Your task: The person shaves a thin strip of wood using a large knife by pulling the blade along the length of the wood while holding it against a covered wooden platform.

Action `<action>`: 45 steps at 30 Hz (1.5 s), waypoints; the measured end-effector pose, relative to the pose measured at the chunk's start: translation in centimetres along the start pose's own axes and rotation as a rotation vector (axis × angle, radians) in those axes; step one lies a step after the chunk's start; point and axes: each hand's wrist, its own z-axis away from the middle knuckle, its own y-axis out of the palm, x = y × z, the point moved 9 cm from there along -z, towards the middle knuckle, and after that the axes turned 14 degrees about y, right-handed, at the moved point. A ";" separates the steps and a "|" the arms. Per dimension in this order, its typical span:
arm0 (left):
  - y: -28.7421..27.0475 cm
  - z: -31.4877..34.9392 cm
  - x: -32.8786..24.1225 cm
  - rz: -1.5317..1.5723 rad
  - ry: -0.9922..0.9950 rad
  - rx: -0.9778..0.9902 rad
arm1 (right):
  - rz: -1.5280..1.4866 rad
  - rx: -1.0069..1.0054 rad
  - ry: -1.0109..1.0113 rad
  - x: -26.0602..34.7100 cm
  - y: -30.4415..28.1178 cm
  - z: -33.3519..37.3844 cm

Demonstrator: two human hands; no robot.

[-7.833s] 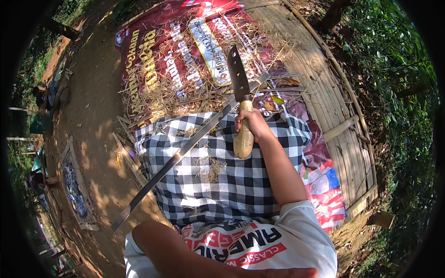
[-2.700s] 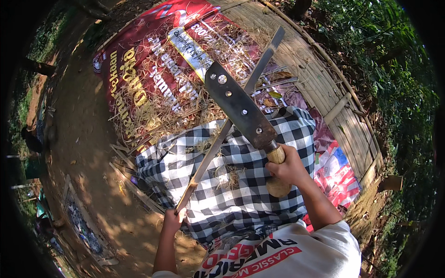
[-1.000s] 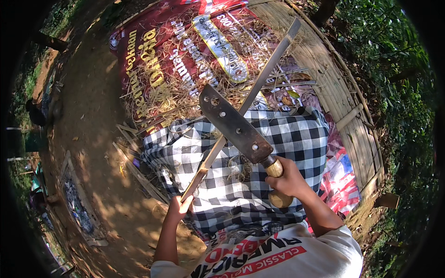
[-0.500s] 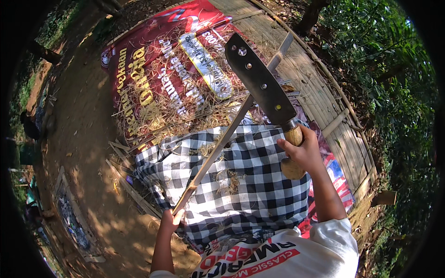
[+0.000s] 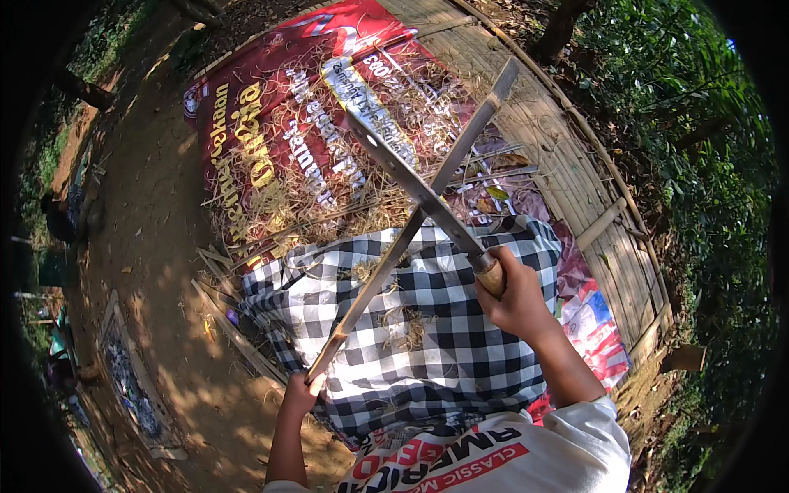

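One stretch of bare brown ground [image 5: 140, 230] down the left, and on the right a bamboo platform [image 5: 592, 181] running from near to far. Spread over the platform's far part, a red banner [image 5: 267, 62] with yellow and white lettering. Nearer, a black-and-white checked cloth [image 5: 460, 329], rumpled and apparently draped over the lap. Slanting from near left to far right, above cloth and banner, a long flat strip [image 5: 394, 251], bamboo by the look of it. Across its middle, a wide-bladed knife [image 5: 448, 220] with holes along the blade, turned nearly edge-on, tip pointing far left. Touching at the crossing or just above it: cannot tell. Closed firmly round the knife's wooden handle [image 5: 492, 278], the right hand [image 5: 518, 300]; clenched on the strip's near end, the left hand [image 5: 306, 393]. Smallest of all, curled shavings [image 5: 411, 324] clumped on the cloth and scattered thickly over the banner, plus a yellow-green leaf [image 5: 496, 193] to the far right. Judging by pose and litter, probably at the shaving step, with edge being set to strip. Calls next for a tight hold at the near end, a shallow blade angle and an even stroke away from the left hand. Best not to tilt steeply, for fear of biting too deep.
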 end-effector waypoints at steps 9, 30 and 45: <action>-0.5 0.0 -1.9 -0.046 -0.010 -0.005 | 0.497 0.078 -0.432 2.3 5.7 2.0; 0.4 1.1 -1.4 0.069 -0.082 -0.028 | 0.750 0.009 -0.472 0.6 5.7 -2.7; 0.2 0.8 -3.5 0.037 -0.051 -0.043 | 0.649 -0.309 -0.137 -3.1 -6.9 -12.1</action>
